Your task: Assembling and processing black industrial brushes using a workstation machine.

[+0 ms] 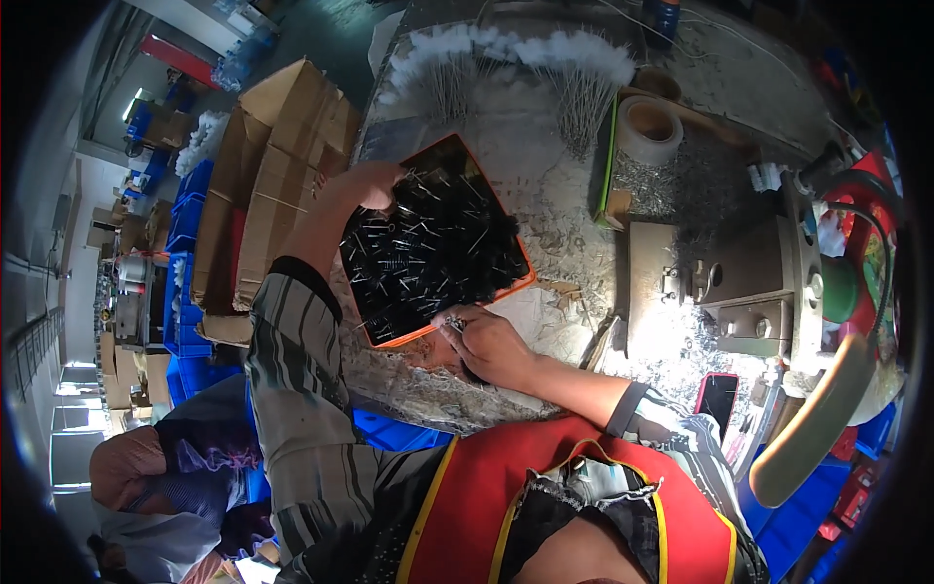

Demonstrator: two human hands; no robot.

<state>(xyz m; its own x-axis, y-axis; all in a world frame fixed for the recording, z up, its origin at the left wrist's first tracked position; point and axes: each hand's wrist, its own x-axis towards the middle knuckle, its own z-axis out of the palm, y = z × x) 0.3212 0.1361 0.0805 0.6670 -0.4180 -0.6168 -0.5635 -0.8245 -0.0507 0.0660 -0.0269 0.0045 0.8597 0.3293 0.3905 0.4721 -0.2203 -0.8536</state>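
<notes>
An orange-rimmed tray point(533, 278) lies on the worktable, heaped with small black brushes point(428, 243) on thin metal wire stems. My left hand point(375, 185) reaches over the tray's far left side, its fingers curled down at the brushes; what they pinch, if anything, is too small to make out. At the near edge of the tray my right hand point(489, 346) is closed around a few wire brushes. Short metal ends show at its fingertips, and dark bristles appear under the palm.
Bundles of white-tipped wire brushes point(584, 73) lie at the far side. Right of the tray are a tape roll point(651, 129), a metal machine point(749, 273) with a long lever point(812, 419), wire scraps and a phone point(717, 401). Cardboard boxes point(282, 146) stand left; a person point(175, 477) sits lower left.
</notes>
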